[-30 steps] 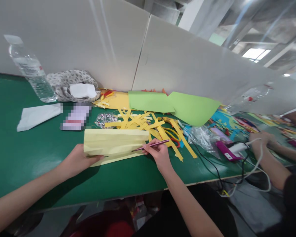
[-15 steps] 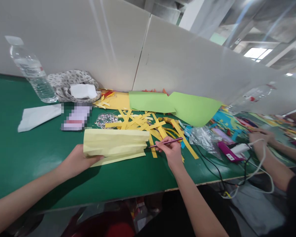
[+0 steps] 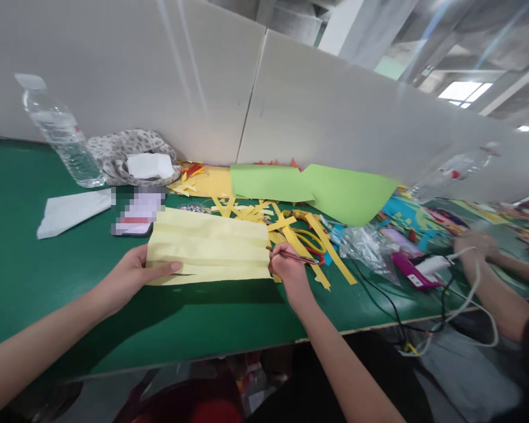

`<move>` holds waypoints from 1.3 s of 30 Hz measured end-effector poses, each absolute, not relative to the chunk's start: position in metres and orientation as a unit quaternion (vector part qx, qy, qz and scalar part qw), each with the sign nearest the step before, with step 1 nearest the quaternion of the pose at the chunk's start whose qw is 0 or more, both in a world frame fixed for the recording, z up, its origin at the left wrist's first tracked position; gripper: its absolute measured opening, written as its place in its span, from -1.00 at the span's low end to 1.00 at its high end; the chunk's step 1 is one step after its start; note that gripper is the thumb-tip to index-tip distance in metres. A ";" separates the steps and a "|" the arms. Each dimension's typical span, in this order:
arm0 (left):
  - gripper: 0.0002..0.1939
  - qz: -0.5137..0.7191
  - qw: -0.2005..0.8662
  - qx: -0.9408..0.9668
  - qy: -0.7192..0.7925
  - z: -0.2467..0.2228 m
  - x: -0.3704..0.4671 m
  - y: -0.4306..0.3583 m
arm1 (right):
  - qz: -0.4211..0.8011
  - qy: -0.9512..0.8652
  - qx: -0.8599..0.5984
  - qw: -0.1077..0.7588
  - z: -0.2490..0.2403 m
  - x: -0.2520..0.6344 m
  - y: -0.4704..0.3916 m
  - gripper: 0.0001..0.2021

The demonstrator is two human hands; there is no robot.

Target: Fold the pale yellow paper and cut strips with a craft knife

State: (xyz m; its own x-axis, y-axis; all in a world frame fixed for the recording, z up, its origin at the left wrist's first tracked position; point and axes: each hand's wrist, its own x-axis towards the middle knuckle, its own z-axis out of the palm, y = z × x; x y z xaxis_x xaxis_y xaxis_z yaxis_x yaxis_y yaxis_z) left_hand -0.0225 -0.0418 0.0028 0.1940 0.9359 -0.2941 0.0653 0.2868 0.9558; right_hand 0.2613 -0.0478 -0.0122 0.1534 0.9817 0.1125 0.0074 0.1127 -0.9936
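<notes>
A folded sheet of pale yellow paper (image 3: 209, 244) is held up over the green table, creased lengthwise. My left hand (image 3: 136, 270) is closed on its left end, the thumb lying across the front near the lower edge. At the right end, my right hand (image 3: 288, 267) is closed around a slim dark pink pen (image 3: 298, 257), its fingers against the paper's edge. Whether those fingers also pinch the paper, I cannot tell. Behind the sheet, cut yellow strips (image 3: 291, 235) lie in a loose heap beside yellow-handled scissors (image 3: 308, 239).
A water bottle (image 3: 64, 138), a spotted cloth bag (image 3: 132, 147), a white tissue (image 3: 73, 212) and a phone (image 3: 136, 212) stand or lie left. Green paper (image 3: 348, 194) leans against the partition. Right are a plastic bag (image 3: 370, 249), a purple power bank (image 3: 417, 271), cables and another person's hands (image 3: 471, 247).
The paper has tipped to show more of its face and now covers most of the sequin dish. My right hand has moved left to the paper's edge, its pen pointing down to the right.
</notes>
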 end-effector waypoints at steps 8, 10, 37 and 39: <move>-0.44 0.388 0.584 0.459 0.546 0.011 -0.021 -0.038 | 0.494 -0.459 -0.470 0.569 -0.001 0.241 -0.060 -0.53; -0.35 0.423 0.592 0.447 0.520 0.010 -0.019 -0.040 | 0.440 -0.457 -0.488 0.599 -0.001 0.241 -0.059 -0.55; -0.71 0.366 0.640 0.512 0.442 -0.008 0.060 -0.038 | 0.338 -0.432 -0.490 0.678 -0.010 0.203 -0.056 -0.57; -0.70 0.366 0.642 0.511 0.440 -0.006 0.060 -0.038 | 0.333 -0.432 -0.491 0.679 -0.010 0.204 -0.056 -0.58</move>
State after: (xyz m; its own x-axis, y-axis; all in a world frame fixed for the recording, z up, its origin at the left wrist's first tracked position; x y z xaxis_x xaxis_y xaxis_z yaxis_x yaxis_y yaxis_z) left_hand 0.0598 -0.0381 -0.0064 0.3447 0.9189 -0.1915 -0.0198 0.2111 0.9773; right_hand 0.2045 -0.0558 -0.0103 0.4050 0.8766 0.2599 -0.0280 0.2960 -0.9548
